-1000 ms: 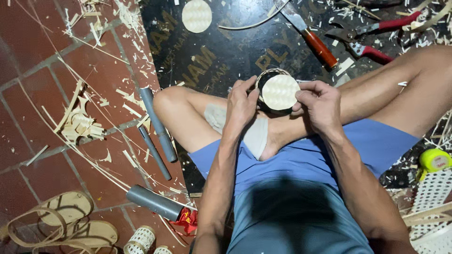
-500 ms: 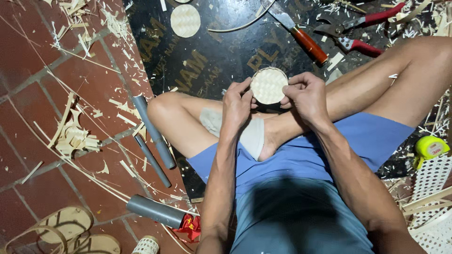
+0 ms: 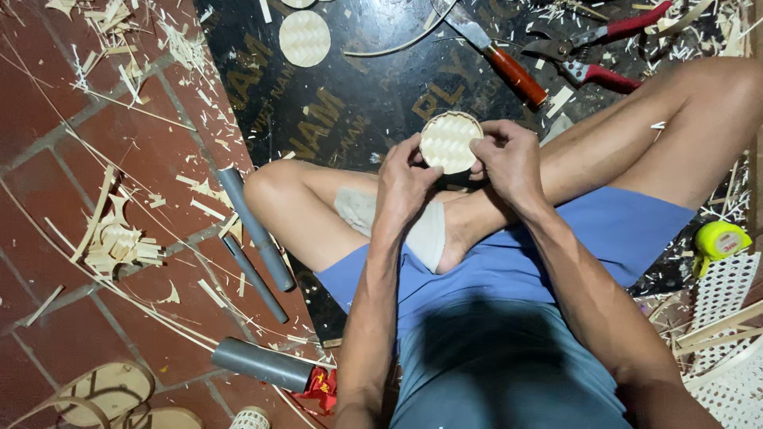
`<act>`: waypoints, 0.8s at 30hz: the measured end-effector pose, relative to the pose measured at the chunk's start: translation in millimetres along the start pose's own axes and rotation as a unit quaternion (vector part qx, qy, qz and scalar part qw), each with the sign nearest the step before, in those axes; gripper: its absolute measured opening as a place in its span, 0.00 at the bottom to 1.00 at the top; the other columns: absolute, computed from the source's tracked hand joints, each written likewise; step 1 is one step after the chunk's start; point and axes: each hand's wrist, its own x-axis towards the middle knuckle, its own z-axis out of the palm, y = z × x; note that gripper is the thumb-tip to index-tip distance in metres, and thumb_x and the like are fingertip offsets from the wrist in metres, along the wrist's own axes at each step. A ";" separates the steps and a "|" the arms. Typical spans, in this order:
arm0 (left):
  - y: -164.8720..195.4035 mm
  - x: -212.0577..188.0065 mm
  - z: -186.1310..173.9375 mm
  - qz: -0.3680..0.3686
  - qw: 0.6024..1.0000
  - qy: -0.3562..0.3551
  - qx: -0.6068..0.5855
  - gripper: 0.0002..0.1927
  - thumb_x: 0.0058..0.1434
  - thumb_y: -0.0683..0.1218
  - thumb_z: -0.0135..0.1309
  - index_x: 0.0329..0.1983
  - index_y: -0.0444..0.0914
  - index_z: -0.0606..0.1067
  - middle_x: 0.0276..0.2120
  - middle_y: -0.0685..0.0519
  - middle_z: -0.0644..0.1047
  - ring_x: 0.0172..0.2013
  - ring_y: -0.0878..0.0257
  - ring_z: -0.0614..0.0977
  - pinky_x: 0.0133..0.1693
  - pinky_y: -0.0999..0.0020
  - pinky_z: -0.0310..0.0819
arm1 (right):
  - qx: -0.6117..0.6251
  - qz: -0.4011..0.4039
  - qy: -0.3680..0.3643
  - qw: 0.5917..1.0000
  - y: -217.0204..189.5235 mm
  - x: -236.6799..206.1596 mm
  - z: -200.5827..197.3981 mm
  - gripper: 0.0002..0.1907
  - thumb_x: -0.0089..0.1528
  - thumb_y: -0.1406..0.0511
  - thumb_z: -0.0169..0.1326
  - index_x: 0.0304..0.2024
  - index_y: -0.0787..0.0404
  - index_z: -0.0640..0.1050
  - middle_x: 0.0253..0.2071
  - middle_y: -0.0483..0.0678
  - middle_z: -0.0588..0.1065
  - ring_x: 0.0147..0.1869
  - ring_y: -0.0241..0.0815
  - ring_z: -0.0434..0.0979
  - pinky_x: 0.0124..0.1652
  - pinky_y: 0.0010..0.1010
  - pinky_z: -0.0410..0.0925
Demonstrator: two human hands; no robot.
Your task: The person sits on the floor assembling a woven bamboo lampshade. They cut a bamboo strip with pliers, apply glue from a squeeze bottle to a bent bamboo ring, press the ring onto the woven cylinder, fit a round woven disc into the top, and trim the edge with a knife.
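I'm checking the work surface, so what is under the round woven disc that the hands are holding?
Under the woven disc held by the left hand and right hand lies the black board. The patch directly beneath is covered.

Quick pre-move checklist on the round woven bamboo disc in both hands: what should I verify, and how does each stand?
1. Left hand grips the round woven bamboo disc at its left edge: ok.
2. Right hand grips its right edge: ok.
3. Disc's woven face in view: ok.
4. Red-handled knife and red-handled shears lie apart from the hands: ok.
5. Disc's rim fully seated: cannot tell.
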 end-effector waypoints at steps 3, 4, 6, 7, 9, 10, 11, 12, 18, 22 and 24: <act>1.3 1.7 6.1 -0.019 1.000 0.013 0.010 0.29 0.49 0.39 0.67 0.54 0.30 0.74 0.37 0.47 0.78 0.36 0.61 0.80 0.39 0.67 0.78 | 0.028 0.048 -0.014 0.998 -12.6 -1.6 0.7 0.17 0.62 0.69 0.59 0.51 0.74 0.77 0.34 0.47 0.77 0.27 0.30 0.75 0.24 0.24 0.73; 2.2 3.3 7.7 -0.039 0.999 0.010 0.010 0.28 0.48 0.38 0.68 0.53 0.30 0.74 0.35 0.47 0.78 0.34 0.61 0.80 0.37 0.67 0.78 | 0.027 0.051 -0.022 0.998 -17.0 -2.4 1.1 0.18 0.61 0.68 0.60 0.51 0.74 0.77 0.35 0.48 0.78 0.27 0.30 0.75 0.24 0.25 0.73; 4.8 4.4 10.3 -0.121 0.988 -0.017 -0.089 0.24 0.50 0.37 0.64 0.51 0.31 0.71 0.31 0.49 0.78 0.29 0.64 0.80 0.30 0.68 0.78 | -0.007 0.046 -0.029 0.999 -23.8 -6.0 2.0 0.21 0.59 0.67 0.62 0.51 0.74 0.75 0.36 0.49 0.79 0.26 0.31 0.76 0.22 0.26 0.72; 6.3 6.6 11.0 -0.160 0.977 -0.028 -0.137 0.23 0.51 0.37 0.62 0.50 0.31 0.70 0.29 0.50 0.78 0.27 0.66 0.80 0.26 0.69 0.78 | -0.039 0.033 -0.031 0.998 -26.2 -6.8 2.9 0.23 0.57 0.67 0.64 0.51 0.74 0.74 0.36 0.49 0.79 0.25 0.33 0.77 0.21 0.26 0.71; 9.6 10.1 13.7 -0.152 0.980 -0.017 -0.131 0.22 0.52 0.37 0.64 0.46 0.31 0.68 0.27 0.51 0.77 0.24 0.67 0.79 0.24 0.70 0.76 | -0.081 0.022 -0.030 0.996 -27.8 -7.3 4.4 0.26 0.55 0.66 0.65 0.52 0.74 0.74 0.35 0.51 0.79 0.24 0.35 0.78 0.20 0.28 0.70; 10.9 9.9 15.4 -0.150 0.980 -0.014 -0.128 0.22 0.52 0.37 0.65 0.45 0.32 0.67 0.25 0.51 0.76 0.23 0.68 0.79 0.22 0.70 0.75 | -0.091 0.025 -0.027 0.995 -26.9 -7.4 5.2 0.26 0.56 0.66 0.65 0.52 0.74 0.74 0.33 0.52 0.80 0.25 0.36 0.78 0.20 0.28 0.71; 12.0 10.4 16.8 -0.155 0.980 -0.012 -0.124 0.22 0.52 0.37 0.65 0.44 0.32 0.67 0.25 0.51 0.76 0.23 0.68 0.78 0.22 0.70 0.75 | -0.102 0.025 -0.022 0.994 -25.2 -6.6 5.8 0.26 0.56 0.65 0.65 0.52 0.74 0.74 0.32 0.54 0.80 0.25 0.36 0.78 0.21 0.29 0.71; 12.4 10.8 17.9 -0.161 0.980 -0.008 -0.120 0.21 0.52 0.38 0.66 0.43 0.32 0.67 0.25 0.52 0.75 0.23 0.68 0.77 0.21 0.70 0.75 | -0.119 0.008 -0.014 0.993 -22.8 -5.5 6.3 0.26 0.56 0.65 0.66 0.52 0.74 0.75 0.32 0.54 0.80 0.25 0.37 0.79 0.21 0.29 0.71; 3.4 10.6 21.8 -0.163 0.980 -0.007 -0.114 0.21 0.54 0.40 0.67 0.43 0.32 0.67 0.24 0.52 0.74 0.22 0.67 0.76 0.20 0.70 0.72 | -0.170 -0.074 0.014 0.983 -6.7 -1.1 6.9 0.25 0.57 0.64 0.67 0.50 0.76 0.77 0.31 0.56 0.80 0.26 0.38 0.81 0.25 0.30 0.72; -10.0 8.0 20.1 -0.184 0.951 -0.033 -0.245 0.18 0.57 0.40 0.64 0.46 0.32 0.69 0.26 0.52 0.73 0.23 0.67 0.78 0.23 0.70 0.80 | -0.154 -0.035 0.014 0.987 -5.1 -1.1 6.8 0.24 0.57 0.64 0.66 0.50 0.75 0.77 0.28 0.54 0.80 0.24 0.39 0.80 0.23 0.31 0.71; -16.8 5.9 19.8 -0.196 0.948 -0.036 -0.247 0.20 0.57 0.38 0.63 0.49 0.31 0.69 0.28 0.52 0.74 0.26 0.65 0.78 0.26 0.68 0.80 | -0.149 -0.021 0.013 0.988 -5.9 -1.8 6.3 0.25 0.57 0.63 0.67 0.50 0.74 0.77 0.28 0.55 0.79 0.24 0.39 0.79 0.23 0.31 0.70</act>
